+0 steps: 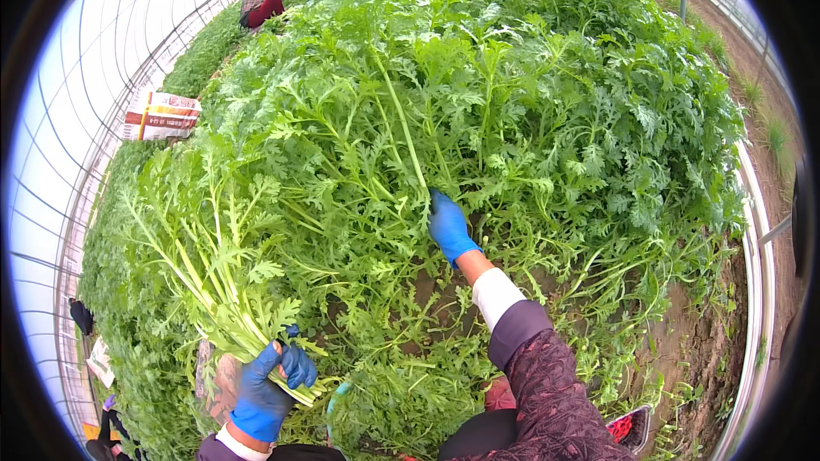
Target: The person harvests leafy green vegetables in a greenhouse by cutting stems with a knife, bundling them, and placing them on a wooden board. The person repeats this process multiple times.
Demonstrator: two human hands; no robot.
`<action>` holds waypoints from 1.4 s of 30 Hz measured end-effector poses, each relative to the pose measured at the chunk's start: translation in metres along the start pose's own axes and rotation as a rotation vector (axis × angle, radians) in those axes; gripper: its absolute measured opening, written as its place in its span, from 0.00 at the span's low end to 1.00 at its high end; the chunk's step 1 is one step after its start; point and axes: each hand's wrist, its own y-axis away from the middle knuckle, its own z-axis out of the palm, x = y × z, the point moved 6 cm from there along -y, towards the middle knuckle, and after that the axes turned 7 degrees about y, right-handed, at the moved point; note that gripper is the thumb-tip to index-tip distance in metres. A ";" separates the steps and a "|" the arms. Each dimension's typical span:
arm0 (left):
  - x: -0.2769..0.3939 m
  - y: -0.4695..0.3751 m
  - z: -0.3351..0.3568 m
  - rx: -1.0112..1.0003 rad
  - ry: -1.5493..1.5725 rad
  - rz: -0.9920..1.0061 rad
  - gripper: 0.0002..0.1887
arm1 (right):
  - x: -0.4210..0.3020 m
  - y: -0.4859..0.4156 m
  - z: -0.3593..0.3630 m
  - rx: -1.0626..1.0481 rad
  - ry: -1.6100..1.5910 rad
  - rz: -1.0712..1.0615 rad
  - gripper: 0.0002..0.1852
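My left hand (264, 387), in a blue glove, is closed around the lower stems of a bunch of cut leafy greens (221, 275), probably chrysanthemum greens. Their pale cut ends stick out below the fist, and the leafy tops fan up to the left. Further forward, my right hand (450, 227), gloved in blue too, grips one long pale green stem (402, 121) low down. That stem leans up and away into the standing crop (544, 96). The right fingertips are partly hidden by leaves, so I cannot tell whether a blade is in that hand.
Bare soil (672, 333) and trimmed leaves lie near my knees. A white rail (759, 256) borders the bed on the right. At left are a printed sack (168, 116) and greenhouse film wall (57, 115). Another person (259, 5) crouches far off; part of someone (106, 438) shows lower left.
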 end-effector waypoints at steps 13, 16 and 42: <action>-0.003 -0.022 0.005 0.039 -0.050 0.036 0.16 | -0.112 0.056 -0.070 0.043 -0.435 -0.142 0.04; -0.008 -0.042 0.009 0.079 -0.055 0.064 0.27 | -0.164 0.116 -0.075 -0.107 -0.439 -0.279 0.06; 0.035 -0.071 0.011 -0.151 -0.109 0.270 0.24 | -0.019 0.046 0.018 -0.152 0.551 -0.113 0.11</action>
